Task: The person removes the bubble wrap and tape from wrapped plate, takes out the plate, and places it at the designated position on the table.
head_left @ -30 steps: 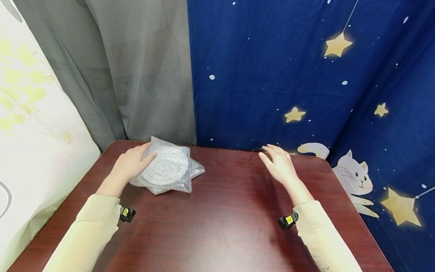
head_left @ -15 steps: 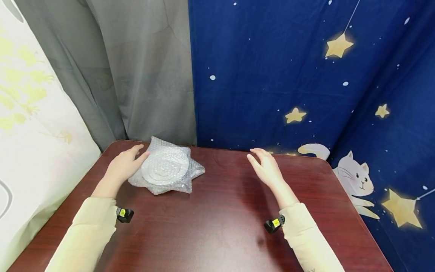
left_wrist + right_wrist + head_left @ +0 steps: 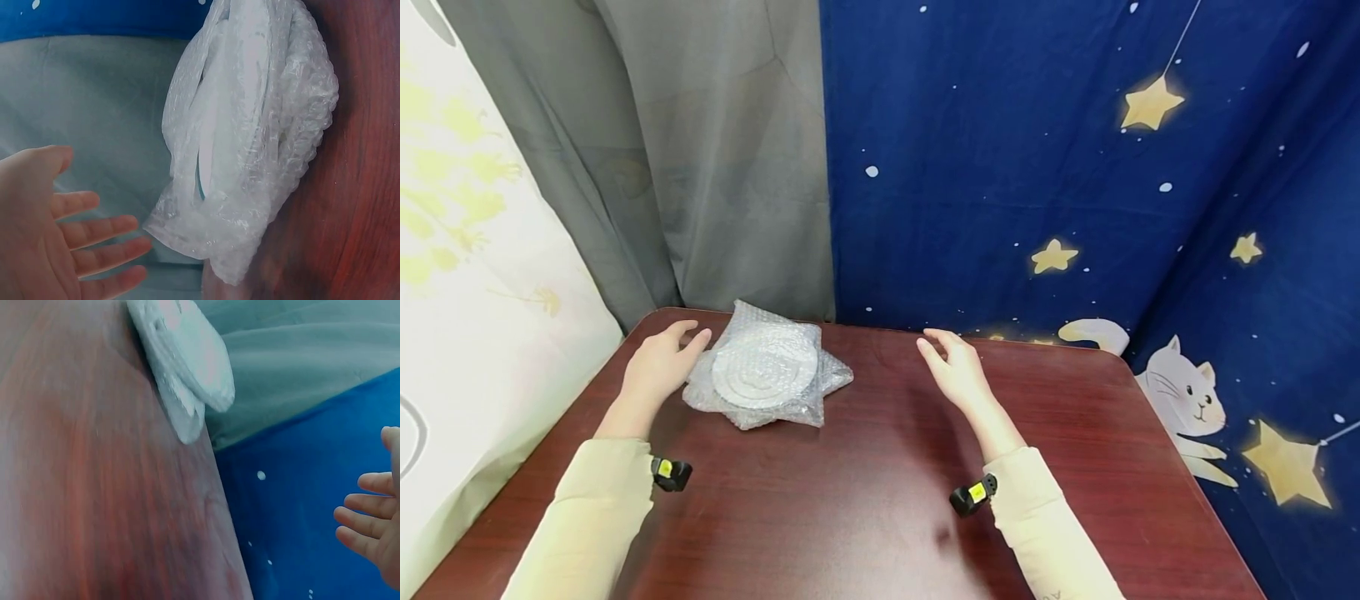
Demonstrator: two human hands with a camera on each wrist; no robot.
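Observation:
A round, pale, plate-like thing wrapped in bubble wrap (image 3: 766, 367) lies on the left part of the table. In the left wrist view the clear wrap (image 3: 294, 119) shows layered pale edges inside. My left hand (image 3: 658, 358) is just left of the bundle, fingers spread and relaxed, holding nothing; the left wrist view shows this hand (image 3: 44, 231) with a gap from the wrap. Over the table to the right of the bundle, my right hand (image 3: 958, 371) hovers with loosely bent fingers and nothing in it. In the right wrist view, that hand (image 3: 375, 519) appears at the right edge.
The dark red wooden table (image 3: 820, 517) has its far edge against a grey curtain (image 3: 737, 167) and a blue star-patterned curtain (image 3: 970, 167). A white patterned cloth (image 3: 490, 292) hangs along the left side. Small cameras sit on both wrists.
My left hand has drawn back leftward off the bundle, which stays in place. My right hand has moved left, toward the bundle.

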